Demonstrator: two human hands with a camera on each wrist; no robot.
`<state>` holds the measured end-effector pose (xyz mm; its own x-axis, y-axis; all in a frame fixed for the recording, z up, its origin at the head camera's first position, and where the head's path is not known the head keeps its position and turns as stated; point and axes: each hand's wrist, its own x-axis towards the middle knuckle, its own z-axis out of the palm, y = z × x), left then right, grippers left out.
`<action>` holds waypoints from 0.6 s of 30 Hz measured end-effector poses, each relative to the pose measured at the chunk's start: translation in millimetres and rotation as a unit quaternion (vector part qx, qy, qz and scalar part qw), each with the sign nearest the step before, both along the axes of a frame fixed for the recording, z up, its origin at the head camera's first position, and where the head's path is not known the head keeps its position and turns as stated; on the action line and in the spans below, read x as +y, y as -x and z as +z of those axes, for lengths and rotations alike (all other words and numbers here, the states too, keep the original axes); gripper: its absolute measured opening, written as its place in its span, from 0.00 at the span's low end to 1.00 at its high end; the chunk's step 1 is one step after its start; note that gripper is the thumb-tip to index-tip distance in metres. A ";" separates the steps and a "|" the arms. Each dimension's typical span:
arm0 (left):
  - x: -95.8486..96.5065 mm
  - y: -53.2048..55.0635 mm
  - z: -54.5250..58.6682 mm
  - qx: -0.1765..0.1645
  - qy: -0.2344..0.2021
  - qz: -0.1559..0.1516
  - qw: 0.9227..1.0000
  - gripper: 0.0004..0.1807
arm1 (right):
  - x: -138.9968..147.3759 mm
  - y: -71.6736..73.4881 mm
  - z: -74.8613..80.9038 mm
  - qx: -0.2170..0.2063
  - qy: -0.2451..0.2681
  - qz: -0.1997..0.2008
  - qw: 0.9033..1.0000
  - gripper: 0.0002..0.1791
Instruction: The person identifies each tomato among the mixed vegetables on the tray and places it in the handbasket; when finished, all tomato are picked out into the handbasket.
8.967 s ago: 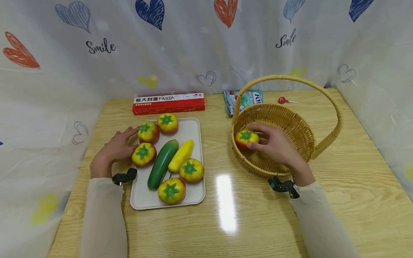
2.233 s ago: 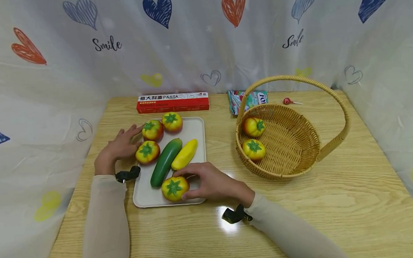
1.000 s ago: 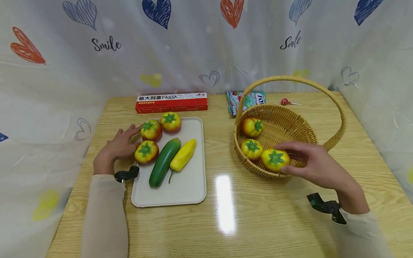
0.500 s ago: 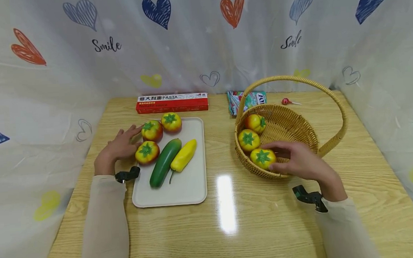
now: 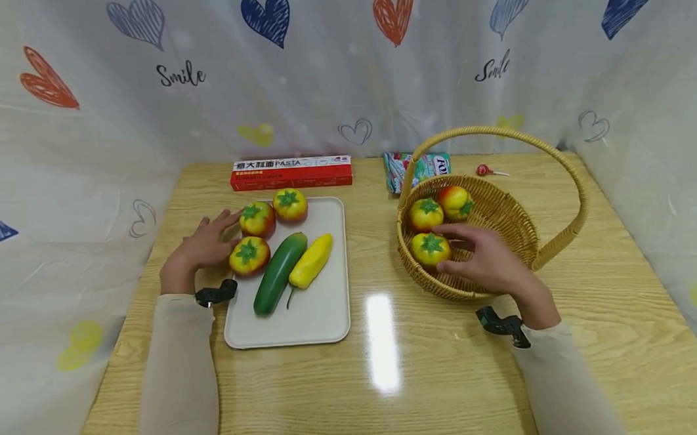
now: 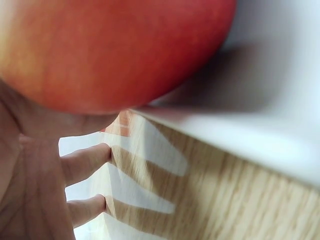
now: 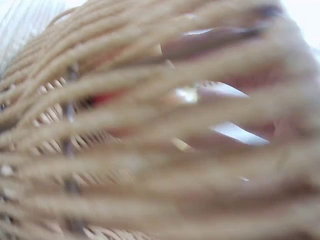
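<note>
In the head view my right hand (image 5: 483, 260) reaches into the wicker basket (image 5: 517, 225). Its thumb and fingers hold a yellow-red tomato (image 5: 430, 250) with a green star-shaped top, near the basket's left side. Behind it sit an upright tomato (image 5: 425, 216) and one tipped on its side (image 5: 455, 202). Basket weave fills the right wrist view and mostly hides that hand. My left hand (image 5: 205, 245) rests at the white tray's (image 5: 321, 324) left edge, fingers extended against the tomatoes there; one red tomato (image 6: 120, 55) looms large in the left wrist view.
The tray carries several tomatoes, a green cucumber (image 5: 280, 273) and a yellow pepper (image 5: 311, 262). Along the back lie a red pasta box (image 5: 291, 174), a candy bag (image 5: 423, 167) and a lollipop (image 5: 484, 169). The basket's tall handle (image 5: 582, 198) arches over its opening.
My right hand has carried a tomato from the tray into the basket and shifted left with it. The two other tomatoes there have moved back, one rolling right. The left hand has stayed put.
</note>
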<state>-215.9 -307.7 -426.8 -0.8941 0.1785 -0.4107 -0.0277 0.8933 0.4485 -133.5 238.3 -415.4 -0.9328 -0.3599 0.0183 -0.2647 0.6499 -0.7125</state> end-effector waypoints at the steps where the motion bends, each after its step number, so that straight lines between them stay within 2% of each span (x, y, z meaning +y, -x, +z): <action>1: 0.2 -0.1 0.2 0.000 0.000 0.000 1.000 0.40 | 1.4 -1.8 2.0 0.001 0.003 -0.007 1.000 0.34; 5: 1.4 -0.8 2.0 0.001 -0.003 -0.001 1.000 0.40 | 6.0 -9.5 8.1 0.013 0.019 -0.029 0.999 0.34; 9: 1.9 -1.0 2.9 0.004 -0.004 -0.002 1.000 0.40 | 3.1 -13.6 12.2 0.029 0.043 -0.026 0.998 0.34; 14: 2.6 -1.2 3.2 0.001 -0.003 0.000 1.000 0.39 | -22.9 -10.9 16.8 0.049 0.102 0.022 0.993 0.33; 18: 3.1 -1.2 2.6 -0.001 -0.002 0.001 1.000 0.39 | -58.6 -4.2 20.7 0.051 0.110 0.075 0.990 0.33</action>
<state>-214.7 -304.6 -424.2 -0.8939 0.1780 -0.4114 -0.0301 0.8918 0.4513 -129.4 179.7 -394.7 -0.8579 -0.4717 0.2037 -0.4254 0.4298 -0.7964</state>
